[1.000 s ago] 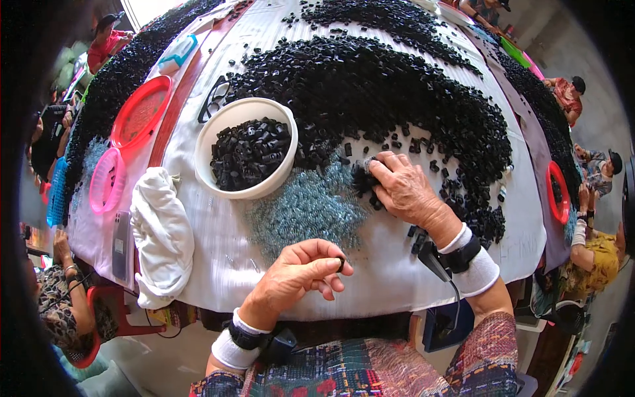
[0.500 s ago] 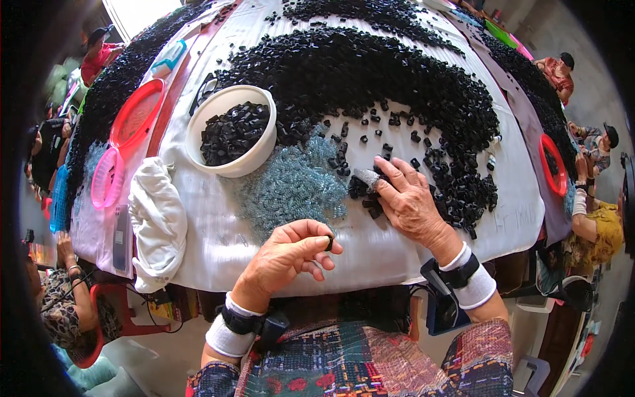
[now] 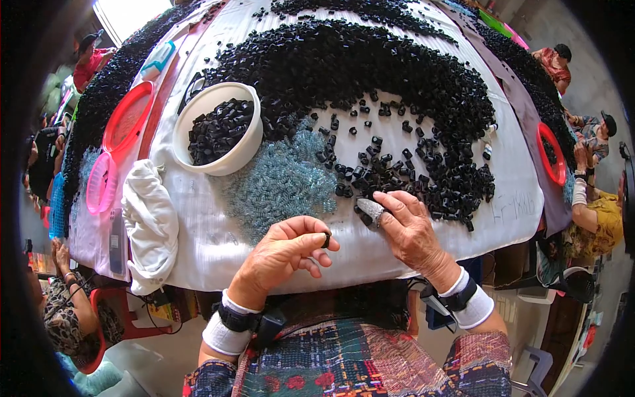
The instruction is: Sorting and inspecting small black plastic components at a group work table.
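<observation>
My left hand [image 3: 281, 255], above the table's near edge, pinches a small black plastic part [image 3: 325, 239] between thumb and index finger. Its other fingers are loosely curled. To the right, my right hand [image 3: 410, 235] rests palm down at the near side of scattered black plastic parts [image 3: 390, 169]. One of its digits has a grey-white wrapping, and a few parts lie against that tip. Its fingers are bent and slightly apart, with nothing visibly gripped. Between the hands and the bowl lies a pile of small clear bluish springs or coils [image 3: 281, 185].
A white bowl [image 3: 250, 145] of black parts stands left of the bluish pile. Left of it lie a crumpled white cloth [image 3: 151, 221], a pink basket [image 3: 101, 183] and a red-rimmed sieve [image 3: 127, 118]. A large black heap [image 3: 317, 59] covers the far side. Other people sit along both sides.
My right hand has drawn back toward me, and more black parts now lie loose just beyond it. The left hand keeps its pinch on the black part, almost unmoved.
</observation>
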### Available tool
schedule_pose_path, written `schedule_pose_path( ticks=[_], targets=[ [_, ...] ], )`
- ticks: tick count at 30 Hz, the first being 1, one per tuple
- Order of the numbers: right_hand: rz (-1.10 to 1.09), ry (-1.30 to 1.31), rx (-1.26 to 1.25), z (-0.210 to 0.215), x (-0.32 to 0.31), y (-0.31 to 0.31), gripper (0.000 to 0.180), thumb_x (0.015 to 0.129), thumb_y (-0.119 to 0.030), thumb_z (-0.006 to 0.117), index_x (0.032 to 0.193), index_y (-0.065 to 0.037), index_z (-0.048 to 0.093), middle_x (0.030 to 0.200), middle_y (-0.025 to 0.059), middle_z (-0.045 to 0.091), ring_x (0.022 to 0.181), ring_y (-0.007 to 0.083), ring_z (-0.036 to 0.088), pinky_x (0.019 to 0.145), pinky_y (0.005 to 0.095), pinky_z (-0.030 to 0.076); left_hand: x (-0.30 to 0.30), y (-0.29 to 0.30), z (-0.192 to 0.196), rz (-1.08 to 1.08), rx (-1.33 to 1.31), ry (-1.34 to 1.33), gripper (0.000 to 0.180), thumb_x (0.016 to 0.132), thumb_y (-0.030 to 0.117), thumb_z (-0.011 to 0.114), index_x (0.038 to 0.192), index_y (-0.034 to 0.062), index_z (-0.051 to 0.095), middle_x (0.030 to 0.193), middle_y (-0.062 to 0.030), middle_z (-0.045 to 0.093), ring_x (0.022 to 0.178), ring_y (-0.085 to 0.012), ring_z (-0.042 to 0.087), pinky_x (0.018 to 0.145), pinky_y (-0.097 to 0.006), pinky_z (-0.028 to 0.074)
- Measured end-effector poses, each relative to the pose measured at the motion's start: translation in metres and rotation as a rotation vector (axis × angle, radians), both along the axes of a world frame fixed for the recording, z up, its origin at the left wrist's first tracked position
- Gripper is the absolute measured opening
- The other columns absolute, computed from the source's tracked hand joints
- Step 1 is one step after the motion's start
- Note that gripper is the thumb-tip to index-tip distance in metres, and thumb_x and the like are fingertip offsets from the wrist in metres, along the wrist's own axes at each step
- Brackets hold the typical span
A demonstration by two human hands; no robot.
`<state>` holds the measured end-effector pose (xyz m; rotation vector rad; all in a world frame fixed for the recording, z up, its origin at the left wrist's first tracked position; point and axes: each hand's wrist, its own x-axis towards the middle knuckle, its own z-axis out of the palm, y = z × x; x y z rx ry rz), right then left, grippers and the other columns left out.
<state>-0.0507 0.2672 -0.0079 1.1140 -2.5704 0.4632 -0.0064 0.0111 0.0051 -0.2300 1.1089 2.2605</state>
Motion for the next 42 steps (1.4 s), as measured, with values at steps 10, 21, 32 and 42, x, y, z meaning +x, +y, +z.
schedule_pose_path(
  ticks=[10,21,32,42],
  targets=[
    [-0.120,-0.038,-0.155,0.011,-0.018,0.000,0.034,0.076,-0.003,0.060,0.110,-0.003,0.061,0.118,0.0086,0.058,0.107,0.0282,0.052,0.092,0.0382,0.042,-0.001,-0.001,0.001,-0.007,0.010,0.001,0.015,0.090,0.011,0.057,0.102,0.0016,0.055,0.096,-0.0146,0.064,0.074,-0.0179,0.066,0.056,-0.027,0.057],
    [-0.078,-0.061,0.035,0.004,-0.023,-0.027,0.042,0.080,-0.016,0.062,0.119,-0.003,0.055,0.124,0.0117,0.055,0.120,0.0289,0.047,0.097,0.0390,0.036,0.001,-0.004,-0.003,0.010,0.050,0.023,0.016,0.090,0.013,0.058,0.103,0.0038,0.056,0.095,-0.0123,0.065,0.076,-0.0153,0.065,0.058,-0.025,0.055],
    [0.010,-0.034,0.045,0.008,-0.017,-0.041,0.034,0.080,-0.010,0.057,0.113,-0.003,0.058,0.117,0.0123,0.059,0.116,0.0273,0.051,0.094,0.0394,0.037,0.003,-0.007,-0.004,0.016,0.061,0.037,0.015,0.091,0.011,0.056,0.104,0.0035,0.054,0.095,-0.0139,0.064,0.073,-0.0170,0.065,0.060,-0.026,0.055],
    [0.072,-0.118,-0.109,0.011,-0.001,-0.040,0.028,0.078,-0.003,0.057,0.105,-0.001,0.060,0.106,0.0131,0.064,0.105,0.0273,0.057,0.088,0.0377,0.041,0.005,-0.010,-0.008,0.070,0.079,0.019,0.016,0.091,0.009,0.056,0.106,0.0044,0.055,0.094,-0.0141,0.063,0.070,-0.0173,0.064,0.058,-0.028,0.054]
  ],
)
